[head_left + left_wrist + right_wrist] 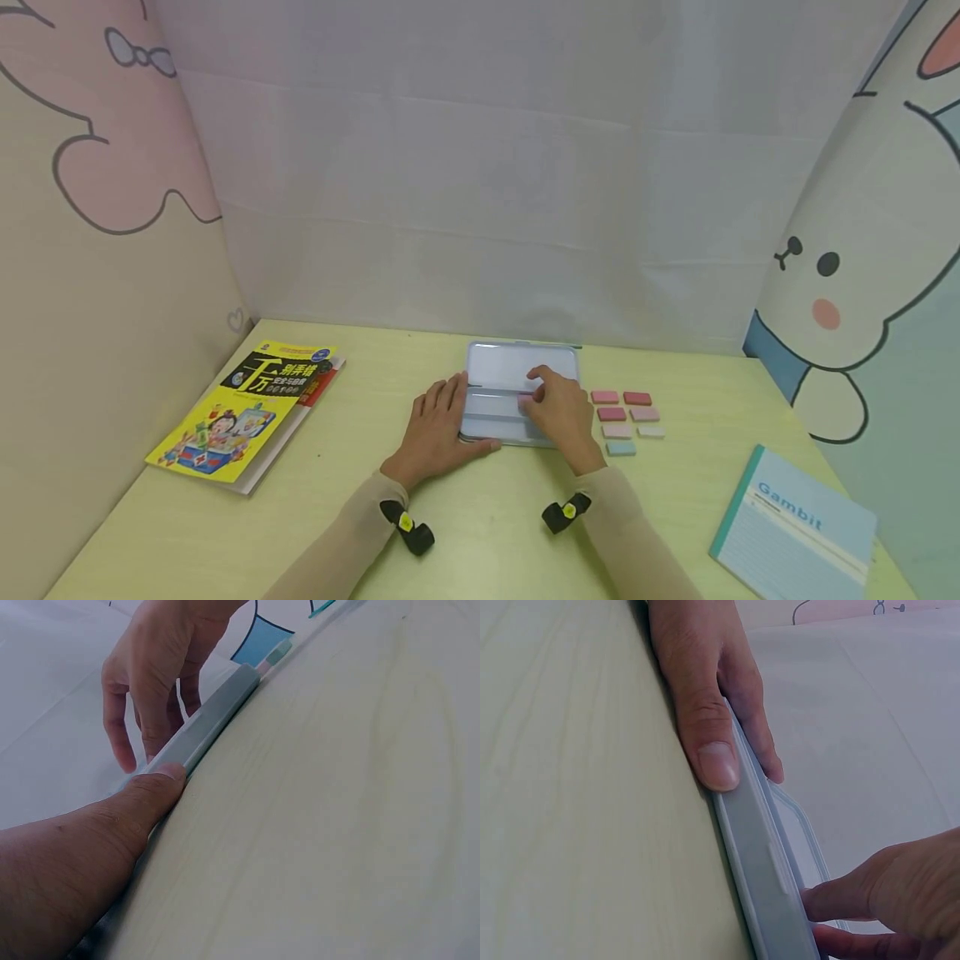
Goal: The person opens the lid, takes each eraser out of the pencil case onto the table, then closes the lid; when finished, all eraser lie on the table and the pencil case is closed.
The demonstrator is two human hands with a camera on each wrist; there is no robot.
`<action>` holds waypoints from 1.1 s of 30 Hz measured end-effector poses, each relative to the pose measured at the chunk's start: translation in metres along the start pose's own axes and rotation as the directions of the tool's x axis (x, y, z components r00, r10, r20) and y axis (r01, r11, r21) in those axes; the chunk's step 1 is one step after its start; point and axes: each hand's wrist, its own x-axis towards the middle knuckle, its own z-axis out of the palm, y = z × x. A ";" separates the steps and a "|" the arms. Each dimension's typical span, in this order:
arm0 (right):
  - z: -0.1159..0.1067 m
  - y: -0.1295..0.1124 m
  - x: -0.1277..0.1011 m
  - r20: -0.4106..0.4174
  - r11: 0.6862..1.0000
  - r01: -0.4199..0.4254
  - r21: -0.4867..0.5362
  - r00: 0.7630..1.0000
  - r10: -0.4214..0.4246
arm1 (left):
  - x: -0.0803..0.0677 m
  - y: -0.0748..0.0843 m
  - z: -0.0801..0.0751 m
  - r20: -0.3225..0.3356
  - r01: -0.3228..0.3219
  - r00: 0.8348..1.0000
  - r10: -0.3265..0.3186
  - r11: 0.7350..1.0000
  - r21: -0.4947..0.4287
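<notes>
An open pale blue-white case [498,430], like a flat paint tin, lies on the table with its lid [498,360] raised at the back. My left hand [437,429] rests against its left side, fingers straight, and the thumb presses the front edge. Over the case's right part, my right hand [564,412] pinches a small pink block [522,402] between thumb and index finger; the hand hides much of that block. In the right wrist view the right fingertips [821,904] reach inside the front wall [761,859]. To the right lie several small pink, red, white and blue blocks [611,413].
A yellow book [225,417] lies at the left on top of another book. A light blue notebook [798,525] marked Gambit lies at the right front. Behind the table hangs a white sheet [480,208], with cartoon-printed walls on both sides.
</notes>
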 end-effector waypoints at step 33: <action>-0.004 0.005 0.000 -0.006 0.984 0.150 0.092 0.989 -0.151 | -0.001 0.001 -0.003 0.001 -0.011 1.000 0.011 1.000 -0.006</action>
